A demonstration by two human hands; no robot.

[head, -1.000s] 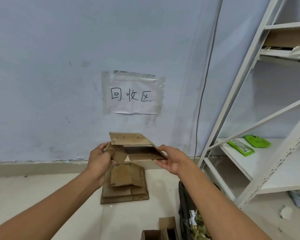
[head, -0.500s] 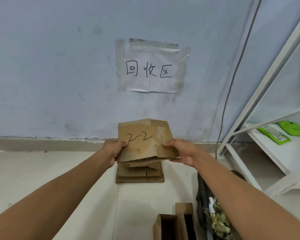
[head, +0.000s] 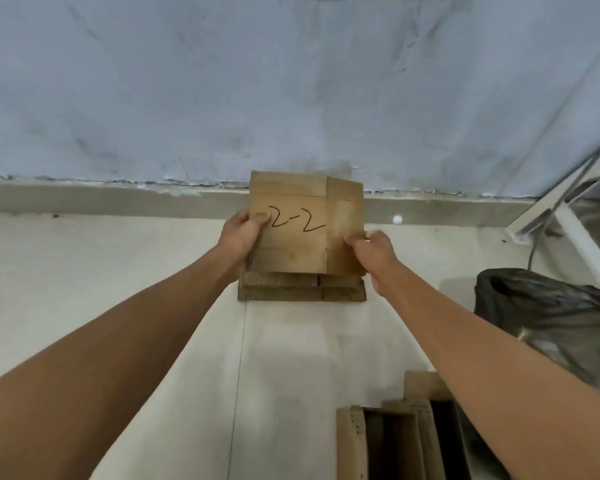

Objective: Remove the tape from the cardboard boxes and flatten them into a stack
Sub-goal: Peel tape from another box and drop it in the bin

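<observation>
A flattened cardboard box (head: 298,237) marked "2-2" is held flat between both hands, just above a stack of flattened cardboard (head: 302,289) on the floor by the wall. My left hand (head: 241,237) grips its left edge, thumb on top beside the writing. On the box's right edge my right hand (head: 373,252) holds on with fingers curled around it. The held box hides most of the stack; only the stack's front edge shows below it.
Two open cardboard boxes (head: 395,441) stand on the floor at the lower right. A black plastic bag (head: 548,317) sits to the right, beside a white metal shelf frame (head: 568,216). A grey skirting (head: 118,199) runs along the wall.
The box went from half open to pressed flat, and both hands lowered it toward the stack. My view tilted down, so the paper sign on the wall has left the frame.
</observation>
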